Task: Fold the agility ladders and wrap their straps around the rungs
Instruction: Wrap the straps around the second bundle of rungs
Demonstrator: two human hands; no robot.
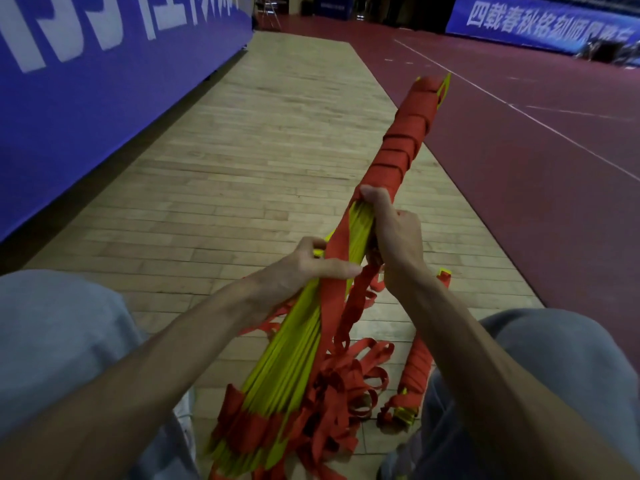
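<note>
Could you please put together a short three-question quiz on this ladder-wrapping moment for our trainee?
1. True or false: the red strap is already wound round the far part of the yellow rungs.
2. Multiple choice: where does the right hand grip? A) at the bundle's far tip; B) at the near edge of the wound part; C) on the blue banner.
3. Fill in: the left hand grips the rungs with its thumb across the strap, while a second wrapped ladder lies on the wooden ____.
Key: 1 true; 2 B; 3 floor.
</note>
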